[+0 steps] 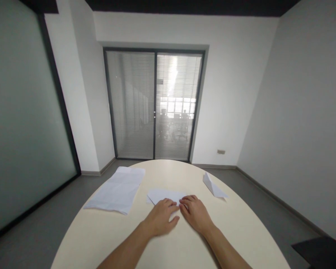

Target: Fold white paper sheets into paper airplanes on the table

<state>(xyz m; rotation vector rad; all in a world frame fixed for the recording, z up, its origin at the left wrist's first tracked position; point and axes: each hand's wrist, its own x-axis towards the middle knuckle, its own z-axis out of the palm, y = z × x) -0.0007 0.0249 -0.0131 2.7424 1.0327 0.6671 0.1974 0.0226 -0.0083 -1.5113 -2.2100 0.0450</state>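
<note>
A folded sheet of white paper point(164, 195) lies on the table in front of me, its near part covered by my hands. My left hand point(162, 218) rests palm down on it, fingers stretched forward and thumb held apart. At the paper's right end, my right hand point(194, 211) has its fingers and thumb closed together on the edge. The two hands' fingertips almost meet. Under the fingers, the paper's creases are hidden.
A stack of white sheets point(119, 189) lies on the left of the round, cream-coloured table point(168, 250). A folded paper piece point(213, 186) stands near the right edge. Beyond are a glass door point(155, 104) with blinds and white walls. Something dark point(322, 251) shows at lower right.
</note>
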